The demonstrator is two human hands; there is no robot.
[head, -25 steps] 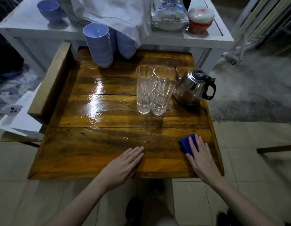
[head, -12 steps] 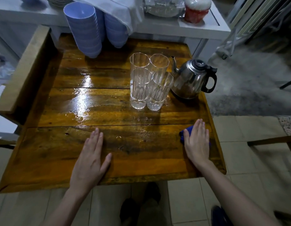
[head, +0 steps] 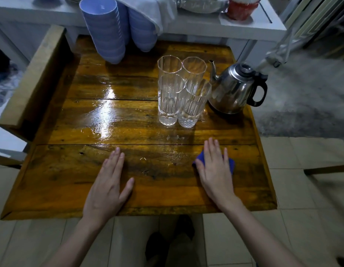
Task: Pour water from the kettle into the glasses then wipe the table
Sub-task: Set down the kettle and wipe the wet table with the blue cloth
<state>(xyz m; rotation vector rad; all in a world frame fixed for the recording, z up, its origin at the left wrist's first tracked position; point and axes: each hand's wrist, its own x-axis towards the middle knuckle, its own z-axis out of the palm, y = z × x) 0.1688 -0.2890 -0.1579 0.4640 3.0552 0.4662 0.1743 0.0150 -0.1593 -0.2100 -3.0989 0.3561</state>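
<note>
— Wet patches shine on the varnished wooden table (head: 75, 182); where's the cloth?
— Under my flat right hand (head: 215, 170): small blue cloth (head: 231, 165). Left hand (head: 107, 187), open, steadies. I sweep toward the four tall ribbed glasses (head: 179, 93) and steel kettle (head: 232, 89), pressing evenly.

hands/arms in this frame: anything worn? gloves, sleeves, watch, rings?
Nothing worn that shows. The left hand and right hand are bare, with no gloves, rings or watch visible, and short nails. Both forearms are uncovered to the frame's bottom edge; no sleeve is in view.

Glossy, wet-looking wooden table (head: 71, 180) — clear ribbed glasses (head: 178, 93), shiny metal kettle (head: 230, 91), blue cloth (head: 231, 164).
</note>
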